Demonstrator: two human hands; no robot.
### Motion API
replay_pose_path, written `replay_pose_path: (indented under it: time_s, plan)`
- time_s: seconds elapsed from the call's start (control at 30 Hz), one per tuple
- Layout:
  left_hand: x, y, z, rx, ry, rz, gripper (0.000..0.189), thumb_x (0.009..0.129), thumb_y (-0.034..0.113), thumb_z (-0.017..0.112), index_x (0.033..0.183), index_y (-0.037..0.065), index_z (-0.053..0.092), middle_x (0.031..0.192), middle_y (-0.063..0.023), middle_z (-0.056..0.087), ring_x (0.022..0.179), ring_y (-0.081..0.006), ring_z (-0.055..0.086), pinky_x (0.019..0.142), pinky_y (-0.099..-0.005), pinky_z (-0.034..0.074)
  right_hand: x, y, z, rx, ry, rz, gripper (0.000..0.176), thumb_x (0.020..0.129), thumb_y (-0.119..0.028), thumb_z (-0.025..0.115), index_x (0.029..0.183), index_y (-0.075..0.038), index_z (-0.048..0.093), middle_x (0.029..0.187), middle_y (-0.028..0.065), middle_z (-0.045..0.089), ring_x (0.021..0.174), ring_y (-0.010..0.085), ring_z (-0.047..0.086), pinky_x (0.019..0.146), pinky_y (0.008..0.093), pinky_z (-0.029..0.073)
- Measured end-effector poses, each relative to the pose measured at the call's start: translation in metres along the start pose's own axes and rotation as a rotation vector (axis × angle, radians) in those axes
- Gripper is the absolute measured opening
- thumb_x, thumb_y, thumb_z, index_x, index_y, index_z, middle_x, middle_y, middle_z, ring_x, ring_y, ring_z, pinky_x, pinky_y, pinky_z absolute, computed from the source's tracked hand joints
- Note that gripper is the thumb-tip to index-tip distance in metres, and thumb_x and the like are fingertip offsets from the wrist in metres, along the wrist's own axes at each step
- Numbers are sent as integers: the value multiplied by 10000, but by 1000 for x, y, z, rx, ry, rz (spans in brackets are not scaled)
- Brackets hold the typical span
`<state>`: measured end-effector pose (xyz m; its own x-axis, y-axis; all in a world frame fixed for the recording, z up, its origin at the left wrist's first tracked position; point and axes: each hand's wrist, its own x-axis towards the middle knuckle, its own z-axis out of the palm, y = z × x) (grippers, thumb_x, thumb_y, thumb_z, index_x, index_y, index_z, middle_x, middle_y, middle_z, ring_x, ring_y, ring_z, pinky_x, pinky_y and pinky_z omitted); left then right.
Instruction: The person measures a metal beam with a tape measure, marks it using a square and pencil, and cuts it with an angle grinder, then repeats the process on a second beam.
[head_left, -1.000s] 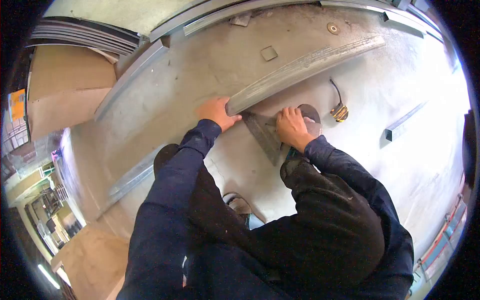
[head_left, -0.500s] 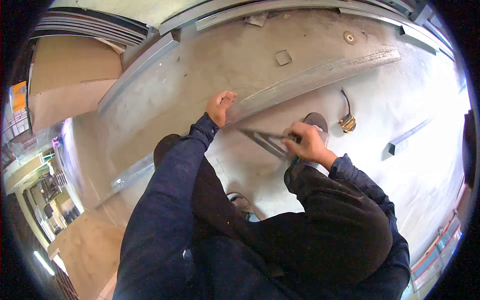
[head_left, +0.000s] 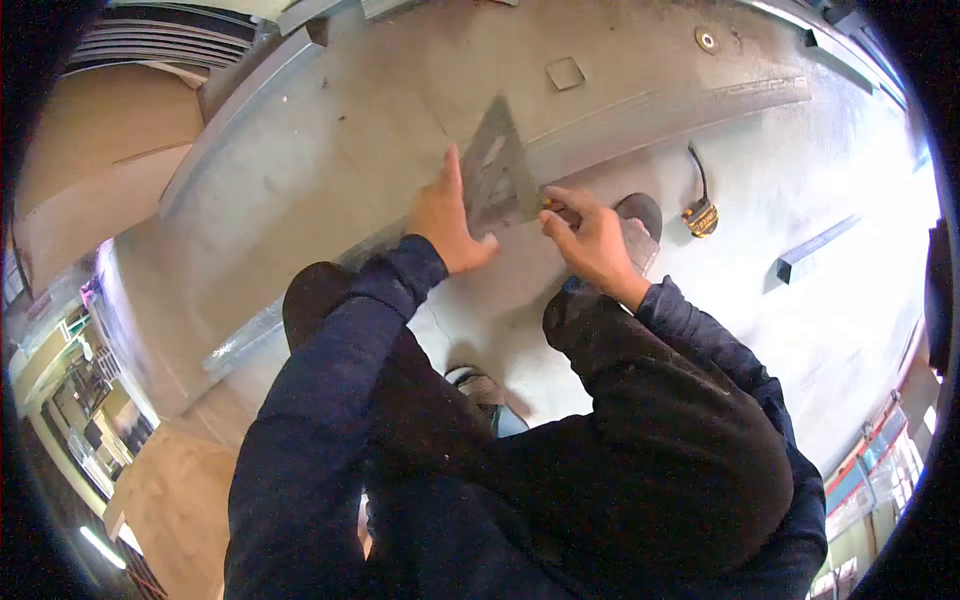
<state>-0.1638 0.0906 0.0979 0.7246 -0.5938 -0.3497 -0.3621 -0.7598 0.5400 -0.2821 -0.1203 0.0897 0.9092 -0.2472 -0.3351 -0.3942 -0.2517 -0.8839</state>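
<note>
A grey metal triangle square (head_left: 495, 170) overlaps the near end of a long metal profile (head_left: 660, 125) on the floor, its point away from me. My left hand (head_left: 447, 215) is open along the square's left edge, index finger stretched forward and thumb spread out near its bottom corner. At the right corner of the square, my right hand (head_left: 590, 235) is closed in a pinch with a small yellowish tip showing at the fingertips; I cannot tell what it is. The metal profile runs off to the upper right from the square.
A black and yellow tape measure (head_left: 700, 217) lies right of my right shoe (head_left: 640, 215). Further right is a short metal tube (head_left: 820, 250). A small square metal piece (head_left: 565, 73) and a disc (head_left: 707, 40) lie beyond the profile. Cardboard (head_left: 105, 150) stands at left.
The square has gone from my right hand, low over the floor, forward and left onto the profile's end. My left hand has moved down and spread beside it. The view has shifted slightly.
</note>
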Motion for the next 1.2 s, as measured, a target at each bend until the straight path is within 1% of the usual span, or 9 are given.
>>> replay_pose_path:
  time_s: [0.13,0.17,0.33,0.4,0.67,0.83,0.9,1.13,1.2]
  plan:
    - [-7,-17,3,-1,81,24,1098,645,375,819,1496,-54,272,1258,-278,579,1071,-432,582,959,-490,470,-7,-23,-18,-91,133,32,270,862,-165,735,1067,8,703,936,152,720,823,220,711,729,330,554]
    - [-9,-17,4,12,86,-46,1017,649,374,821,1440,-55,347,1239,-271,589,1075,-423,587,953,-486,474,-6,-23,-19,-94,134,39,270,862,-165,735,1067,8,703,936,152,720,823,220,711,729,330,554]
    - [-12,-14,2,30,145,-225,807,639,393,838,1248,-37,527,1144,-241,632,1075,-386,609,918,-469,496,10,-22,-15,-181,133,-296,153,871,-106,687,993,-14,695,870,167,708,772,309,701,705,362,552]
    - [-12,-12,-7,-31,129,-288,754,614,422,862,1155,-20,576,1070,-214,657,1029,-368,634,881,-457,513,9,-21,-9,-138,106,-263,144,875,-103,682,996,-26,690,873,177,705,784,333,697,708,378,551]
    - [-11,-20,-1,-1,202,-202,727,577,465,892,1081,30,600,970,-173,675,907,-359,661,796,-452,535,15,-27,1,-191,60,-135,152,903,-156,677,1011,-53,642,885,212,692,824,400,683,703,455,538]
    - [-9,-18,-3,26,197,-192,724,560,486,900,1052,45,603,955,-165,673,893,-352,662,781,-448,537,23,-25,-1,-270,56,-236,146,898,-167,666,960,-42,624,842,213,670,789,420,659,693,485,522]
    - [-10,-18,-3,52,200,-183,760,592,526,902,1114,54,615,1008,-174,700,926,-355,685,822,-435,547,24,-27,0,-250,47,-222,144,897,-168,660,945,-41,614,836,214,663,787,425,653,690,489,519]
    - [-9,-19,-4,23,176,-211,754,591,497,912,1123,54,613,1012,-169,699,928,-348,684,821,-431,544,30,-21,4,-300,39,-247,160,908,-192,626,911,-44,565,809,211,643,785,439,640,694,507,512]
    - [-8,-18,-3,10,221,-169,721,563,490,896,1043,41,601,951,-160,667,881,-353,658,761,-459,530,32,-20,5,-301,37,-259,157,909,-188,624,912,-43,563,808,212,642,783,441,638,693,509,511]
